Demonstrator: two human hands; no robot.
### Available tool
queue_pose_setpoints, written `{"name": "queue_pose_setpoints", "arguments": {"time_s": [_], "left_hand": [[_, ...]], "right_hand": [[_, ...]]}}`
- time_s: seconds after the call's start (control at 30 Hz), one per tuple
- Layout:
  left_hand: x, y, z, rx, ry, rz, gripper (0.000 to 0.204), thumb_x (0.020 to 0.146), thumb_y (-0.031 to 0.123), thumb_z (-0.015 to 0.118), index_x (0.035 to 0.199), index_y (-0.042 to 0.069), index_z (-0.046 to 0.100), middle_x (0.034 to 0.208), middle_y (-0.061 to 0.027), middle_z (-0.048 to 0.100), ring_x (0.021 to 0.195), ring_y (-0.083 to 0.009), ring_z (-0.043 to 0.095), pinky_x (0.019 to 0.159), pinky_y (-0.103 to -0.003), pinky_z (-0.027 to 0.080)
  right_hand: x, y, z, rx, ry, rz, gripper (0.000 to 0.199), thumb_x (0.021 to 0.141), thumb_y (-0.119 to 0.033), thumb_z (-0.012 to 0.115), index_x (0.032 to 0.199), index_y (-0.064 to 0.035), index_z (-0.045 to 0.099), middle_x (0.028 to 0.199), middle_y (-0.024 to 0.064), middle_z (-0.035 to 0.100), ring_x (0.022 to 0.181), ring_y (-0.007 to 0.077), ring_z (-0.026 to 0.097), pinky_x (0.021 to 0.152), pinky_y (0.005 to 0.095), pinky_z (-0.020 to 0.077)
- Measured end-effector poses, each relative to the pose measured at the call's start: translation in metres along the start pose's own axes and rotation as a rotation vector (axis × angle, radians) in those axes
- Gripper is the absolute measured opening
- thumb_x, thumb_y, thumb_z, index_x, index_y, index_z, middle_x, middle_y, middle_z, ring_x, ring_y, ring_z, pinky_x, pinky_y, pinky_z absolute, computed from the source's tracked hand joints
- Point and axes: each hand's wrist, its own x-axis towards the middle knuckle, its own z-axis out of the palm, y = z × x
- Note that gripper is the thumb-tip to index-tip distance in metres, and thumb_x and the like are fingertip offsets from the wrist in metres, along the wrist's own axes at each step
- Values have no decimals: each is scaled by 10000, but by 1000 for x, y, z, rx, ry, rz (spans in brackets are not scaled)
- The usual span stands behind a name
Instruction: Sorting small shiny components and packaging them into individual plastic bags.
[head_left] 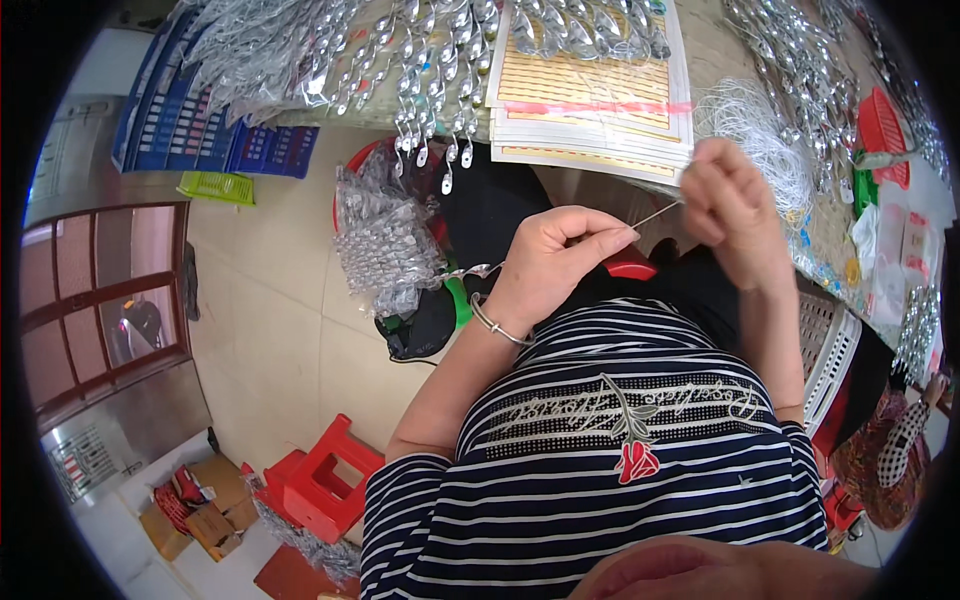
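Note:
My left hand (560,255) pinches a thin pale cord (655,215) between thumb and forefinger, low in front of my striped shirt. Taut and slanting upward, the cord runs to my right hand (728,205), whose curled fingers are blurred by motion and close on its other end. A silver twisted strand (468,272) trails out to the left from behind my left hand. Above my hands, on the table edge, lies a stack of printed sheets (590,150) with silver spiral pieces (590,35) on top. A tangle of white cord (770,135) lies just beyond my right hand.
More silver spiral strands (440,95) hang over the table edge, beside blue baskets (190,120). A bag of silver pieces (385,240) sits below on the left. A red stool (330,480) stands on the floor. At right are a white crate (832,360) and another person's sleeve (903,440).

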Motion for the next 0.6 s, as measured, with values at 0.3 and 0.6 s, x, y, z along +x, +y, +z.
{"name": "queue_pose_setpoints", "arguments": {"time_s": [0.3, 0.6], "left_hand": [[-3, -6, -3, -30, -56, -140, 142, 876, 102, 669, 974, 12, 717, 803, -11, 672, 648, -35, 536, 580, -184, 453], [-25, -40, -28, 211, -121, -22, 236, 858, 73, 674, 1088, 21, 682, 951, -48, 686, 875, -104, 643, 796, -228, 500]], "right_hand": [[-3, 28, 3, -47, -33, 128, 109, 995, -182, 490, 959, -81, 474, 691, -25, 445, 474, 43, 326, 453, 188, 264], [9, 10, -1, -35, -14, 65, 101, 996, -169, 482, 992, -73, 452, 728, -13, 446, 516, 44, 350, 484, 191, 282]]}}
